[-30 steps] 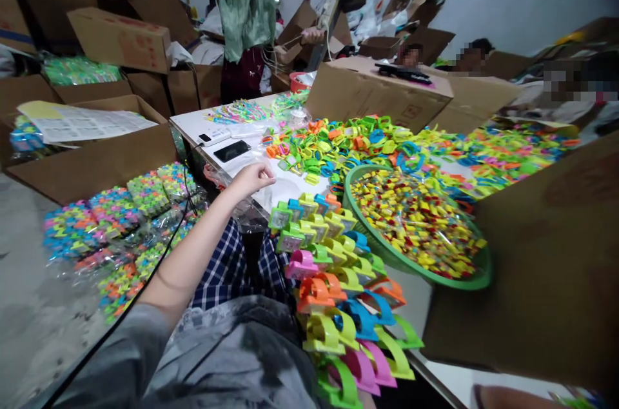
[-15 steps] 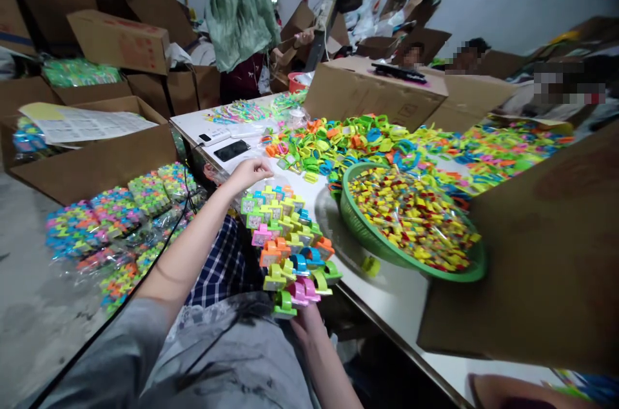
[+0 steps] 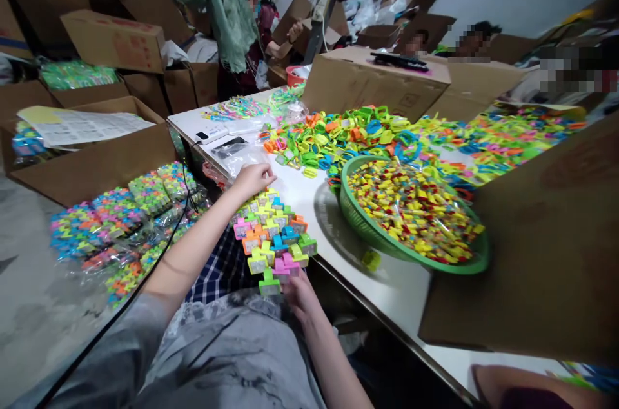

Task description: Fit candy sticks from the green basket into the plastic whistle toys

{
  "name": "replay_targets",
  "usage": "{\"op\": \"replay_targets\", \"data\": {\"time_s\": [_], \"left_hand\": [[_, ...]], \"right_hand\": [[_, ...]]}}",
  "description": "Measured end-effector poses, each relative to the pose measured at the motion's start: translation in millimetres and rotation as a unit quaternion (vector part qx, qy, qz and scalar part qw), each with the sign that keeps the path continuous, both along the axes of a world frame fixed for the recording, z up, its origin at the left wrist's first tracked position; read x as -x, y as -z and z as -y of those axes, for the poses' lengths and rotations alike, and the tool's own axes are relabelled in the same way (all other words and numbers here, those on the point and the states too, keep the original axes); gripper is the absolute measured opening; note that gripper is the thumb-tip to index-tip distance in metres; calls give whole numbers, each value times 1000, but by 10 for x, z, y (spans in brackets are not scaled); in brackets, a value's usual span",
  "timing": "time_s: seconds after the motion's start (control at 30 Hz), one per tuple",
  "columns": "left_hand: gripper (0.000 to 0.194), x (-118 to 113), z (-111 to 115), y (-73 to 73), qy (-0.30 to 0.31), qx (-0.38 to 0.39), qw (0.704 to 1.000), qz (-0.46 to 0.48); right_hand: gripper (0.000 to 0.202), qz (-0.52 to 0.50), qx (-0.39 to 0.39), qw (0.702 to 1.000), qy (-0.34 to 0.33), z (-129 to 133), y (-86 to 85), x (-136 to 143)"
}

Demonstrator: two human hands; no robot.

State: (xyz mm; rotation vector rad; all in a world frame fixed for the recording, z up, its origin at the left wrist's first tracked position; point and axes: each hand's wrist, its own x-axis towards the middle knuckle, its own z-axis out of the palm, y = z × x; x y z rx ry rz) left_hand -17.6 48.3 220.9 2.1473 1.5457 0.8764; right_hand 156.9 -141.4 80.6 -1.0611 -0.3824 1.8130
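My left hand point(image 3: 255, 179) pinches the edge of a clear plastic bag point(image 3: 242, 160) above the table's edge; the bag lies partly over a dark phone. Below it, a block of colourful plastic pieces point(image 3: 275, 235) in green, yellow, orange, pink and blue hangs in front of my lap. My right hand point(image 3: 298, 293) holds the lower end of this block from beneath, its fingers partly hidden behind the pieces. Right of the block, a green basket point(image 3: 358, 235) of small yellow and red wrapped items stands on the white table point(image 3: 304, 193).
Loose colourful pieces point(image 3: 338, 135) are heaped behind the basket. Cardboard boxes point(image 3: 372, 83) stand at the back and right. Bagged blocks point(image 3: 116, 212) lie on the floor at left. A black cable crosses my left arm. Other people are beyond the table; a bare arm shows bottom right.
The clear bag now shows by my left hand, covering part of the phone. The block and my right hand have shifted slightly left and up. A person at the back is more visible.
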Motion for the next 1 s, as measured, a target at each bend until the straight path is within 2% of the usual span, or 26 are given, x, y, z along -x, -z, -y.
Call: {"op": "replay_targets", "data": {"time_s": [0.2, 0.3, 0.4, 0.5, 0.57, 0.67, 0.73, 0.77, 0.83, 0.9, 1.0], "left_hand": [[5, 127, -29, 60, 84, -36, 994, -53], [16, 224, -16, 164, 71, -69, 992, -83], [26, 301, 27, 309, 21, -111, 991, -75], [20, 390, 73, 474, -72, -128, 989, 10], [10, 465, 105, 593, -126, -108, 976, 137], [14, 560, 190, 813, -213, -90, 917, 326], [24, 568, 275, 999, -273, -92, 877, 385], [29, 548, 317, 1099, -289, -85, 866, 399], [41, 465, 373, 1288, -287, -46, 852, 436], [48, 349, 368, 1423, -255, -1, 844, 471], [51, 177, 246, 1483, -221, 30, 828, 515]], "right_hand": [[40, -13, -18, 999, 37, -163, -28, 19], [36, -24, -25, 998, 50, -295, -19, 3], [34, -33, -41, 997, 50, -433, 7, 3], [35, -31, -45, 998, 42, -532, 47, 22], [34, -28, -44, 998, 31, -572, 75, 40], [33, -43, -54, 997, 19, -614, 111, 63], [33, -57, -63, 996, 14, -643, 127, 66], [32, -61, -64, 996, 10, -659, 133, 62], [31, -69, -61, 996, 5, -696, 145, 42], [30, -76, -56, 996, 6, -733, 156, 14], [29, -79, -59, 995, 11, -774, 177, -24]]}}
